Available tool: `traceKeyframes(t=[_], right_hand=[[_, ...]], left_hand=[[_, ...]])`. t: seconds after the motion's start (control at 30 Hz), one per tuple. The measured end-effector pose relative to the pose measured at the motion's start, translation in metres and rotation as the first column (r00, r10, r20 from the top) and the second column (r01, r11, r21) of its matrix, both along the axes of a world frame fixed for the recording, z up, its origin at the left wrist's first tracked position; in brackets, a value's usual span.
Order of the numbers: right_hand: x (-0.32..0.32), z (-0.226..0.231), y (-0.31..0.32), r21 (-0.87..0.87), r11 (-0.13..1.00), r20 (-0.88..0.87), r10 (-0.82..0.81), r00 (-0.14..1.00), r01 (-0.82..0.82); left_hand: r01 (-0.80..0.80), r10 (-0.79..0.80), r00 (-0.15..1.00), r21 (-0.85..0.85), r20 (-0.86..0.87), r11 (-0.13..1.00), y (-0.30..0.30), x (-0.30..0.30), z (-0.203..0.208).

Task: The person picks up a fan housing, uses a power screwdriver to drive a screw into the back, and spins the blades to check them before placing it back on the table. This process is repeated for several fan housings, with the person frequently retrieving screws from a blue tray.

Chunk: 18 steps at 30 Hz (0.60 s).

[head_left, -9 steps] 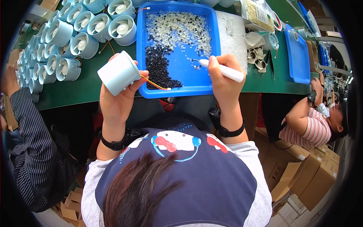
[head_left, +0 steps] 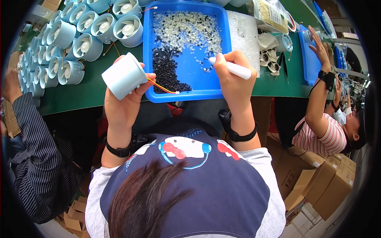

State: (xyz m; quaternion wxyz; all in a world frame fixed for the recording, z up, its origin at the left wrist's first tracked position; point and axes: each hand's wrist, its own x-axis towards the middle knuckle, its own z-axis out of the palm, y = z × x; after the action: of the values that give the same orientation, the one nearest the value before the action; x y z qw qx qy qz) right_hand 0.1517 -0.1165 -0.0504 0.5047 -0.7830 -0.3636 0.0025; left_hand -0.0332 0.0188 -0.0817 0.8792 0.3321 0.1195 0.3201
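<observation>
Ok quick one, main thing here is where the pen tip sits vs the loose rings. R hand (head_left: 237, 81) is curled snug round a white pen-shaped tool (head_left: 239, 71), thumb + fingers pinched on it, no real gap. Its long axis runs from right/near to left/far, w/ the thin tip at the left end, over the right half of the blue tray (head_left: 202, 84). A few scattered rings (head_left: 206, 70) lie right around that tip, some a bit to the left, some just nearer. Can't tell if the tip's touching one or just above, too small tbh.

R hand is def the closer one to those. L hand (head_left: 122, 104) is off past the tray's left side, fingers part-curled round a pale blue housing (head_left: 124, 75). That's tilted, axis going near-left to far-right, approx. Its red/yellow wire (head_left: 162, 87) trails right, over the tray's near-left corner, w/ a white plug (head_left: 177, 93) at the near rim.

FYI clear rings (head_left: 188, 29) are mostly at the far end of the tray, black rings (head_left: 168, 71) piled near-left, so btwn the housing and the pen. More housings (head_left: 84, 47) w/ fans stand far left.
</observation>
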Motion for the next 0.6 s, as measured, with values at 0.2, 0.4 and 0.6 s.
traceKeyframes(t=[0.2,0.4,0.6], right_hand=[[-0.004,0.000,0.012,0.007,0.997,-0.071,0.081,0.994,-0.081],[-0.012,0.003,-0.002,-0.005,0.981,-0.074,0.192,0.979,-0.193],[-0.005,0.010,-0.023,-0.064,0.977,-0.157,0.191,0.969,-0.203]], left_hand=[[-0.003,0.003,1.000,-0.013,0.004,1.000,-0.002,0.001,0.002],[-0.008,0.008,1.000,0.007,-0.003,1.000,-0.003,0.002,0.001],[-0.011,0.011,1.000,-0.008,0.012,1.000,-0.002,0.001,0.002]])
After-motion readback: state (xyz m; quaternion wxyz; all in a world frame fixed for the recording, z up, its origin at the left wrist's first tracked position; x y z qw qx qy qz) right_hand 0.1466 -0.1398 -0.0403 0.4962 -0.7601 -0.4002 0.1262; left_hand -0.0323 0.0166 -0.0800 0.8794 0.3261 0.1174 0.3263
